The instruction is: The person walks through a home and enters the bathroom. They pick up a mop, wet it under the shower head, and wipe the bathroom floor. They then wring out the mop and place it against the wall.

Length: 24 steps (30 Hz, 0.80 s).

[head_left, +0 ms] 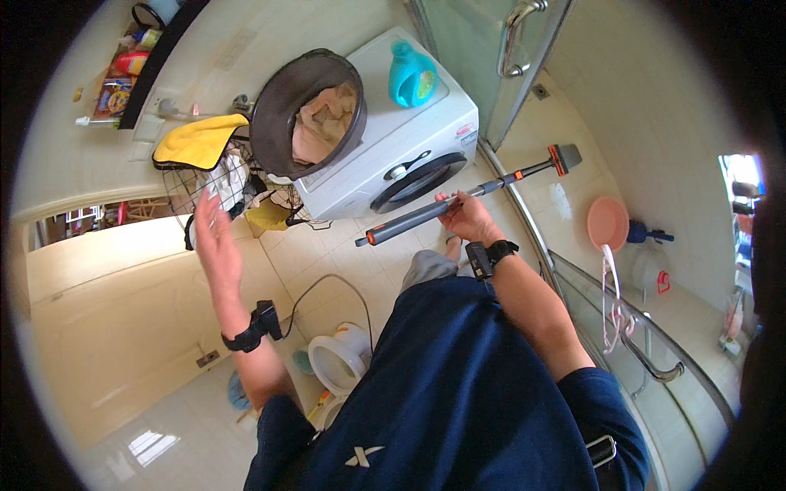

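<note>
My right hand is closed around the pole of a long-handled cleaning brush, dark grey with orange bands. The pole slants up to the right, and the wide grey-and-orange head reaches over the shower threshold; its bristles cannot be made out. My left hand is raised with fingers stretched out, holding nothing. Nearest to it is a black wire basket, with a yellow cloth over its rim and white fabric inside. A black band with a small device sits on each wrist.
Ahead stands a white washing machine, carrying a dark basin of beige cloth and a turquoise detergent bottle. Glass shower doors and a rail with a pink hanger lie to the right. Left is a cream door; a toilet is below.
</note>
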Motion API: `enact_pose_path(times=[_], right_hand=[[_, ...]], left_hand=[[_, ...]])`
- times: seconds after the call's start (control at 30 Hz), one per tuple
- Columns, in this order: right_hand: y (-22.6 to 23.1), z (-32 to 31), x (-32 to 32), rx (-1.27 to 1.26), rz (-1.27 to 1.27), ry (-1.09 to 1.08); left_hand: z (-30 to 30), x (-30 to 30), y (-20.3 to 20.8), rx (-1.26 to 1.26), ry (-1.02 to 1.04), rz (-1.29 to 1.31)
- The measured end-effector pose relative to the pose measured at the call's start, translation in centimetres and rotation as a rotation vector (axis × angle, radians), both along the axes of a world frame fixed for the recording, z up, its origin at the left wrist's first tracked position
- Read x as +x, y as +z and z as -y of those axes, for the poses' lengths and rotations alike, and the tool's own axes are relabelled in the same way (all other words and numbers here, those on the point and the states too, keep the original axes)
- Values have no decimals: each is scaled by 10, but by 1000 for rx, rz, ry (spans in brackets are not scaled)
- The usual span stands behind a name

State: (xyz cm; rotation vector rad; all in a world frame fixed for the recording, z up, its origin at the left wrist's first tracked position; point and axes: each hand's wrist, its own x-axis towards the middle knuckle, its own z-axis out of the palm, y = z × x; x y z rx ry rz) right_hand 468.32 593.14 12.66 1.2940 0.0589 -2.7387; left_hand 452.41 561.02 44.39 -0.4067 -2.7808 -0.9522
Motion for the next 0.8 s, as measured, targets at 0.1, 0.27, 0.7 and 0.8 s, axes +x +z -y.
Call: enact_pose_path(times=[0.1, 0.27, 0.7, 0.8], right_hand=[[15, -16, 12, -17, -39, -52], [58, -48, 57, 71, -23, -172], [188, -78, 264, 15, 112, -544], [194, -75, 306, -4, 120, -563]], left_hand=[[22, -2, -28, 198, 112, 140], [-61, 45, -157, 507, -143, 954], [-369, 193, -307, 214, -600, 1958], [-410, 235, -331, 182, -555, 2054]])
